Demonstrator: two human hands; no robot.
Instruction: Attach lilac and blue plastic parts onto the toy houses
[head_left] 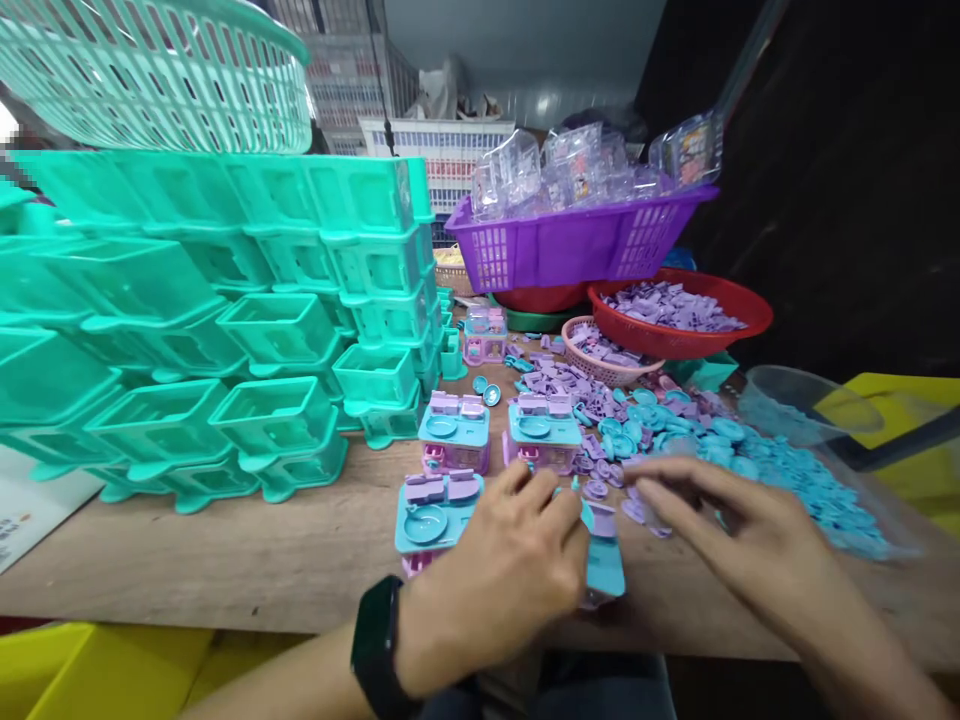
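My left hand (502,555), with a dark band on its wrist, is closed with curled fingers over a small blue-topped toy kitchen (604,565) at the table's front. Its fingertips are hidden, so I cannot make out what they hold. Left of it stands another toy kitchen (427,525) with a blue pan and purple parts on top. Two more, a toy kitchen (454,430) and its neighbour (544,430), sit just behind. My right hand (742,540) is open beside small purple pieces (637,505), its thumb and fingers apart.
Stacked green plastic boxes (277,420) fill the left, under a pale green basket (165,80). Loose blue pieces (787,470) spread at right. Behind are a red basin (757,320) of purple pieces, a pink basket (607,372) and a purple basket (577,245) with clear packaging.
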